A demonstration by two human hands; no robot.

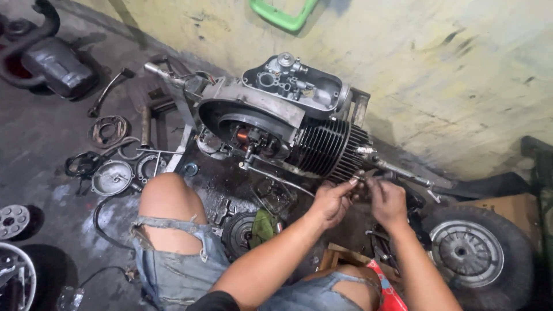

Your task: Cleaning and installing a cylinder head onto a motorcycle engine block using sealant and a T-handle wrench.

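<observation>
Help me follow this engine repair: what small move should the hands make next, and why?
Probably bring the small part up to the finned cylinder. Both the left hand and the right hand pinch it just below the cylinder's end, apart from the engine; what the part is cannot be told.

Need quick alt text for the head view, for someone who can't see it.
Both hands, left hand and right hand, pinch a small part beside the black finned cylinder of a stripped engine on a grimy floor. A wheel lies at right.
</observation>
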